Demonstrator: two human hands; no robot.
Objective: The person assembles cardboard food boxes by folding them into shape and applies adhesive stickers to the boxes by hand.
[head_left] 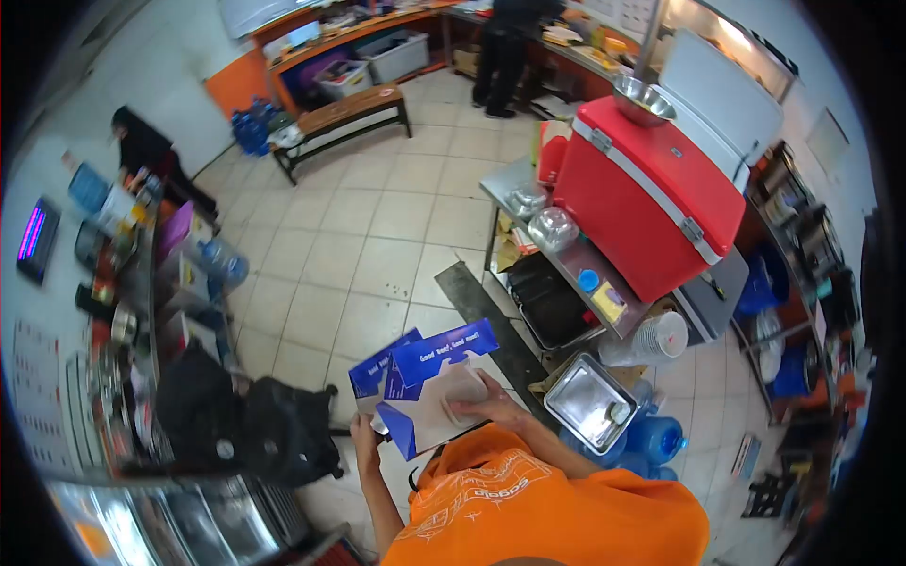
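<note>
In front of my orange shirt I hold an opened-out food box, blue and brown cardboard with white lettering on its raised flaps. My left hand grips the box's near left side, fingers partly hidden behind the board. My right hand is at the box's right side, its fingers closed around a pale rounded object lying against the cardboard. Blur keeps me from telling exactly what that object is.
A big red cooler with a metal bowl on top stands on a steel table at right. Below are a metal tray and water jugs. Black office chairs stand left. Two people are farther off, near a wooden bench.
</note>
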